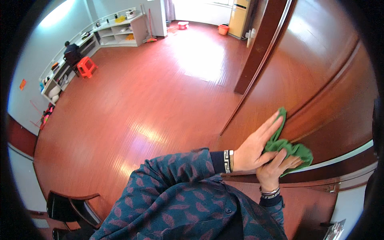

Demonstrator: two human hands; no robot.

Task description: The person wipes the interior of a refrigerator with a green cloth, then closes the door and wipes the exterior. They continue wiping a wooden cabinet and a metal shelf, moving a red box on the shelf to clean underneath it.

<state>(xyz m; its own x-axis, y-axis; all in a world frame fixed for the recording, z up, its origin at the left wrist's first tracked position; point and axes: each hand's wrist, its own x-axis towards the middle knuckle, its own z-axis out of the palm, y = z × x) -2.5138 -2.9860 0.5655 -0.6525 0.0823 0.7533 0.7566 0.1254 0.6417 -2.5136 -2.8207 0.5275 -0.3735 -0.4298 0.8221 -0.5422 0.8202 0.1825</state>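
Observation:
A crumpled green cloth [289,149] lies against the face of a glossy brown wooden door [327,120]. Flat and stretched out, my left hand [255,147] presses one side of the cloth, with a strip of it showing past the fingertips. Just below it, my right hand [271,172] grips the bunched part, its fingers partly sunk in the folds. The two hands touch or nearly touch around the thumb of the left. A curved moulding [318,99] runs across the door panel just beyond the cloth.
Reddish wood flooring [120,99] stretches out to my left. Black chairs [73,208] stand at the lower left. Farther off, a person [71,51] sits at a long counter [85,42] near a red plastic stool [87,66]. An orange bucket [223,29] stands by a yellow cabinet [239,18].

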